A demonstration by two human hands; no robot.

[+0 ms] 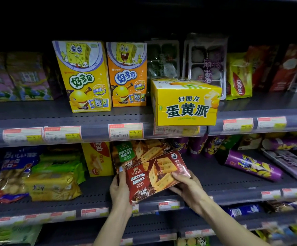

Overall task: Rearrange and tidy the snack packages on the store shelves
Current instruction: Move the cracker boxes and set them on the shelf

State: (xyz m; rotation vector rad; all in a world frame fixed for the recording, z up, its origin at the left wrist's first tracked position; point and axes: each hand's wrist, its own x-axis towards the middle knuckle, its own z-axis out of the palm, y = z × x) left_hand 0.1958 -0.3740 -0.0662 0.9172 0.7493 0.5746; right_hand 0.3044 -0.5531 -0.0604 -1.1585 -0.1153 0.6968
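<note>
Head view takes in dark store shelves: an upper shelf [37, 119] and a middle shelf [232, 185], each edged with a rail of price tags [125, 131]. On the upper shelf, a yellow egg-yolk-pie box [185, 103] lies flat with its front face jutting past the shelf edge. Left of it two cartoon-sponge snack boxes stand upright side by side, a yellow one [83, 75] and an orange one [127, 73], just apart. Behind the pie box stand clear mochi trays [206, 63], and further left sit blurred purple packs [16, 77]. On the middle shelf, a purple tube of chips [252, 166] lies on its side at the right, well apart from the hands, and gold and green biscuit bags [53, 180] are piled at the left beside a yellow wafer box [96, 158]. At the centre, a red Vina biscuit box [154, 176] is held tilted above the front of the middle shelf, its right end higher, partly overlapping a green-labelled Vina box [137, 153] that leans just behind it. Left hand [120, 187] grips the red box's lower left edge, thumb on its face. Right hand [188, 187] clasps the box's lower right edge, thumb on top and fingers underneath
</note>
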